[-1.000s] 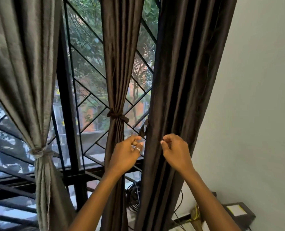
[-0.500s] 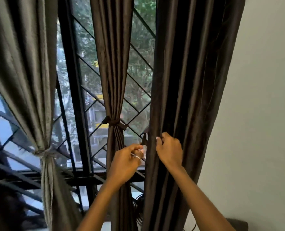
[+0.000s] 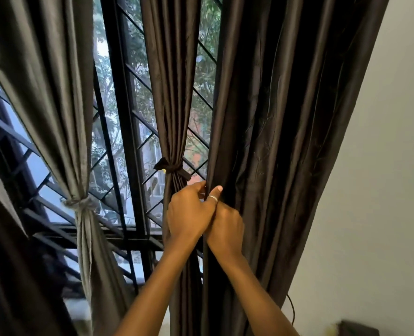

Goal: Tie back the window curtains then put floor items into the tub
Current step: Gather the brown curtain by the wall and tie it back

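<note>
Left hand (image 3: 189,214) pinching the edge of the loose-hanging dark brown glossy fabric curtain (image 3: 286,141); right hand (image 3: 226,230), touching it just below, grips the same folds.

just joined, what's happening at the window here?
A person is gathering the wide dark brown glossy curtain on the right, with the left hand and right hand close together gripping its inner edge. It is not yet tied. The grey curtain and the narrow dark brown curtain are already cinched with ties.
</note>
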A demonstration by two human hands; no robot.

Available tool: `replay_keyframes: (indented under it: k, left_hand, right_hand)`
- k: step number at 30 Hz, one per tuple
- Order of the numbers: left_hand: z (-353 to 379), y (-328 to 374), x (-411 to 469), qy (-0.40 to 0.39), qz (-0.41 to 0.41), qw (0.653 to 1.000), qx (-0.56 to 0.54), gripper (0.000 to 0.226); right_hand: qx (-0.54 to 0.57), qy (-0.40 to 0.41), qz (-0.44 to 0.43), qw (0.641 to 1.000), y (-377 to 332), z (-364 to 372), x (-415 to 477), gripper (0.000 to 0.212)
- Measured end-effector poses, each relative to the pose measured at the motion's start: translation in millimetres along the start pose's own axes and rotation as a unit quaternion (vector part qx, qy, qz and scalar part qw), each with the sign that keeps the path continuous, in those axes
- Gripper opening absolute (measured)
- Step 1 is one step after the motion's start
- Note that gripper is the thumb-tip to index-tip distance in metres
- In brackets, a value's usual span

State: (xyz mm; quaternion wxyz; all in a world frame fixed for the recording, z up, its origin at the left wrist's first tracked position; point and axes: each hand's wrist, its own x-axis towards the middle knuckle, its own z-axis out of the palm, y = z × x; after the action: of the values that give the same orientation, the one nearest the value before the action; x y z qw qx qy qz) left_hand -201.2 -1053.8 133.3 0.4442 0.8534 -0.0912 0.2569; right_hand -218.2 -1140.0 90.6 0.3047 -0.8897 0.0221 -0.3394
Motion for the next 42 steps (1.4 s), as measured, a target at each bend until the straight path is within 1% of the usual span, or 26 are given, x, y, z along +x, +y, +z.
replay_keyframes:
  k: [2,5,8,11,13,15,16,17,18,19,21,22,23,24,26,28,29,30,31,32,34,37,40,42]
  left_hand:
    - [-2,0,1,0.008,-0.001,0.999,0.040,0.041]
    - [-1,1,1,0.000,-0.013,0.998,0.068,0.030]
    - [1,5,0,-0.004,-0.025,0.996,0.086,0.024]
    - [3,3,-1,-0.010,-0.003,0.995,0.098,0.025]
    - [2,4,0,-0.007,0.001,0.993,0.114,0.025]
    - [3,5,1,-0.011,0.010,0.993,0.120,0.024]
    - [4,5,2,-0.013,0.015,0.993,0.118,0.024]
    - [4,4,2,-0.013,0.020,0.993,0.114,0.025]
    - [5,2,3,-0.012,0.027,0.994,0.108,0.025]
    - [5,-1,4,-0.012,0.035,0.994,0.104,0.025]
    - [6,-6,5,-0.013,0.049,0.994,0.095,0.027]
    - [6,-8,6,-0.013,0.053,0.994,0.092,0.027]
    - [6,-9,7,-0.012,0.055,0.994,0.090,0.027]
    - [7,-11,8,-0.010,0.057,0.994,0.088,0.027]
    - [10,-13,9,-0.008,0.063,0.994,0.084,0.027]
    - [12,-12,9,-0.015,0.078,0.993,0.083,0.029]
    - [13,-11,9,-0.020,0.085,0.993,0.085,0.030]
    - [13,-11,9,-0.024,0.091,0.992,0.086,0.031]
    - [12,-11,10,-0.025,0.095,0.992,0.083,0.031]
    - [10,-14,13,-0.021,0.097,0.992,0.081,0.032]
    - [2,-22,20,-0.010,0.090,0.993,0.080,0.033]
    - [-14,-37,36,0.000,0.087,0.992,0.089,0.034]
    - [-23,-46,46,-0.003,0.098,0.990,0.100,0.042]
    - [-24,-47,47,-0.007,0.109,0.988,0.111,0.044]
  right_hand:
    - [0.009,0.020,-0.010,1.000,-2,6,-3,0.020]
    - [0.015,0.042,-0.019,0.999,-2,10,-7,0.022]
    - [0.001,0.057,-0.019,0.998,0,10,-6,0.011]
    - [-0.004,0.066,-0.033,0.997,2,10,-4,0.006]
    - [0.017,0.044,-0.040,0.998,4,6,-3,0.009]
    - [0.086,-0.004,-0.038,0.996,11,-3,1,0.013]
    - [0.117,-0.012,-0.031,0.993,15,-10,2,0.015]
    - [0.130,0.003,-0.015,0.991,20,-17,3,0.020]
    - [0.125,0.043,0.000,0.991,25,-26,3,0.026]
    - [0.098,0.106,0.010,0.989,30,-37,3,0.029]
    - [0.042,0.236,0.024,0.971,37,-60,2,0.026]
    - [0.028,0.273,0.041,0.961,40,-72,2,0.026]
    - [0.018,0.285,0.062,0.956,42,-81,2,0.030]
    - [0.008,0.275,0.084,0.958,45,-86,3,0.036]
    - [-0.015,0.218,0.122,0.968,51,-86,6,0.051]
    - [-0.046,0.165,0.140,0.975,58,-81,10,0.056]
    - [-0.056,0.148,0.136,0.978,63,-79,13,0.051]
    - [-0.063,0.144,0.126,0.979,70,-77,16,0.040]
    - [-0.069,0.147,0.120,0.979,76,-77,19,0.025]
    - [-0.070,0.150,0.121,0.979,82,-79,20,0.016]
    - [-0.072,0.166,0.140,0.974,96,-89,23,0.025]
    - [-0.089,0.177,0.174,0.965,115,-111,29,0.025]
    - [-0.095,0.162,0.162,0.969,125,-119,35,0.025]
    - [-0.094,0.155,0.148,0.972,125,-119,36,0.027]
